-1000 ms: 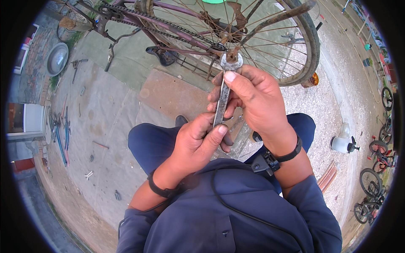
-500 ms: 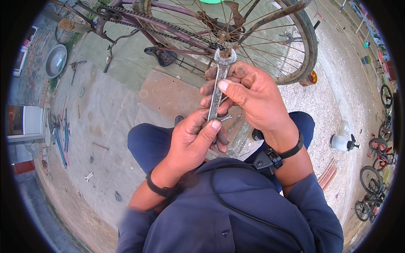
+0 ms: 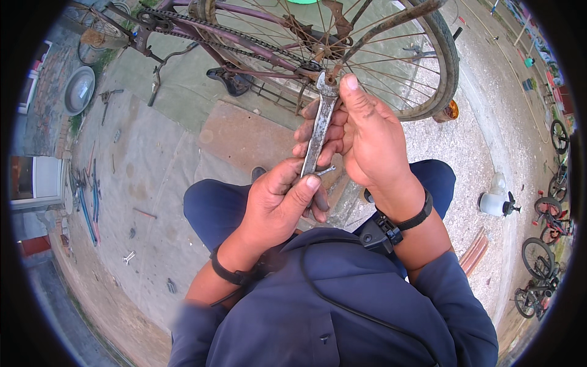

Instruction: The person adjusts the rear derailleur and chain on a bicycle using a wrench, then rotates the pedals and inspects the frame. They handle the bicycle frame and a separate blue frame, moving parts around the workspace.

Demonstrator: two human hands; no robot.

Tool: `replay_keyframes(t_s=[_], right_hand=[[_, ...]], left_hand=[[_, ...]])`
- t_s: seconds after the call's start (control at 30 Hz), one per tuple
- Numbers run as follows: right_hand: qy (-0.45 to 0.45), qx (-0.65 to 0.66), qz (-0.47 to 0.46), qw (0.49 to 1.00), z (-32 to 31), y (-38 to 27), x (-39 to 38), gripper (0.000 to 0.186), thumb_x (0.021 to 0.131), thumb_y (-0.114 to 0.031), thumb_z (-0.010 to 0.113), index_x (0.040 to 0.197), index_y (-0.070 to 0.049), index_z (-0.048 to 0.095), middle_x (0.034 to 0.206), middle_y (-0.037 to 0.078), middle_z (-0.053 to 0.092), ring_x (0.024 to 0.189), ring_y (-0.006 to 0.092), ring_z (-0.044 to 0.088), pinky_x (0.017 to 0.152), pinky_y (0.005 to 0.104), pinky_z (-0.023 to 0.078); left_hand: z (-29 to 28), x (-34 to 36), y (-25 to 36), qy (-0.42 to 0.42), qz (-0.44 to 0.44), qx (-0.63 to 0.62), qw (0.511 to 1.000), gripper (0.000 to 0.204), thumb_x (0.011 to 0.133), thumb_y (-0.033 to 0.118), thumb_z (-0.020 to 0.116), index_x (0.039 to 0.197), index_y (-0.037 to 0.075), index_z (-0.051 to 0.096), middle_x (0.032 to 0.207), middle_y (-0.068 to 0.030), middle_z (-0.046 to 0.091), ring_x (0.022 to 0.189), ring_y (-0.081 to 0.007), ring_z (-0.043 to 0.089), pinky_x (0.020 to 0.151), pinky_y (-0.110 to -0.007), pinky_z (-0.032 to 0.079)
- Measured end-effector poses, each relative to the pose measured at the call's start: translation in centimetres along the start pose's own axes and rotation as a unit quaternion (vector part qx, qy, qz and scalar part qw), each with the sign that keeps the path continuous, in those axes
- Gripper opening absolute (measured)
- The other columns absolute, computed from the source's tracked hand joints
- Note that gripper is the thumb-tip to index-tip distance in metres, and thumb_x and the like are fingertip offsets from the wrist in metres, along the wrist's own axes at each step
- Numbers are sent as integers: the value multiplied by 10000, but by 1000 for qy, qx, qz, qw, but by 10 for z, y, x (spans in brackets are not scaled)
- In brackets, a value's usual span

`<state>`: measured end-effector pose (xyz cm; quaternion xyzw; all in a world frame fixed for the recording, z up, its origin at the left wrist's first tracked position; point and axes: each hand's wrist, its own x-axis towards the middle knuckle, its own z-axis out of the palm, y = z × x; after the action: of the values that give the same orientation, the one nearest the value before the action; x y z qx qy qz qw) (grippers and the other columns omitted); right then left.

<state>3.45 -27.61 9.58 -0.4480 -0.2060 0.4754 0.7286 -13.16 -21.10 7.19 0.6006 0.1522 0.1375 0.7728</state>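
Observation:
A worn grey open-end wrench (image 3: 318, 125) is held up in front of me, its jaw pointing away toward the bicycle. My left hand (image 3: 282, 194) pinches its lower end between thumb and fingers. Behind the handle, the fingers of my right hand (image 3: 370, 131) curl against the wrench, while the thumb stands raised beside the jaw. Just beyond the jaw is the rusty rear hub area of a bicycle wheel (image 3: 452, 67). The chain (image 3: 244, 48) runs left from there along a purplish frame. A small metal tool end (image 3: 327, 170) shows behind my hands, mostly hidden.
A brown board (image 3: 235, 137) lies on the ground between me and the bicycle, near its black saddle (image 3: 230, 81). Leftward are a metal basin (image 3: 79, 90), blue rods (image 3: 85, 208) and a small wrench (image 3: 128, 257). At right stand a white spray bottle (image 3: 493, 203) and several bikes (image 3: 538, 260).
My right thumb has lifted off the handle and moved up beside the jaw. The wrench has turned slightly about its length, and its jaw shifted a little right. My left hand keeps its grip.

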Motion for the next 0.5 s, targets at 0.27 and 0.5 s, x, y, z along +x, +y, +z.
replay_keyframes(t_s=[0.27,0.5], right_hand=[[19,12,-13,1000,-9,5,3,528,1007,-471,489,1026,39,622,817,179,700,688,254,722,494,267,548],[122,-38,99,987,-57,34,4,284,970,-319,614,961,-36,638,791,109,700,653,218,709,489,237,511]], left_hand=[[-3,-1,-1,6,-39,-8,999,342,1026,205,520,1271,-32,509,803,-99,666,610,-141,647,547,-216,459],[-19,7,-18,113,51,-76,989,450,971,171,598,1352,-21,453,906,-175,663,706,-197,675,571,-239,489]])
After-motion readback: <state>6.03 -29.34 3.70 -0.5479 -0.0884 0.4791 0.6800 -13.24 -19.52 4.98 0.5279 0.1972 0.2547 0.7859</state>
